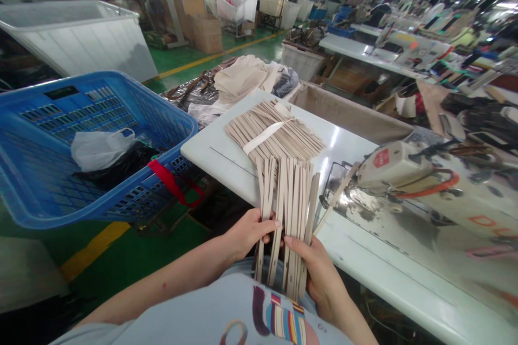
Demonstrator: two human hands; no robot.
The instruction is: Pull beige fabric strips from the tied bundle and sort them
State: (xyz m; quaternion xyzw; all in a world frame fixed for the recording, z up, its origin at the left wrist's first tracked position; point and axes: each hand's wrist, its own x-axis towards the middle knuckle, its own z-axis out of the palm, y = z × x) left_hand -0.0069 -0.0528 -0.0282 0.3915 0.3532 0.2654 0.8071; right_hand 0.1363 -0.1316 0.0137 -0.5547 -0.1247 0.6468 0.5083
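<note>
Thumbs on top, the left hand (253, 232) and the right hand (318, 264) grasp a fanned set of beige strips (291, 199) in front of the person's body, at the near edge of the table (226, 159). Farthest left stands a blue basket (93, 213). Next, the left forearm slants up and rightward; its thumb lies nearly level across the strips, pointing right, with the fingers curled behind. Between the hands, the strips' long axis runs away from the body, lower ends at the shirt and far ends overlapping a banded bundle (299, 143) in this view. Strips in that bundle lie diagonally, from far left to near right. The right forearm slants up and leftward, its thumb angled toward the left one; its fingers are mostly hidden. Rightmost is a sewing machine (429, 172).
</note>
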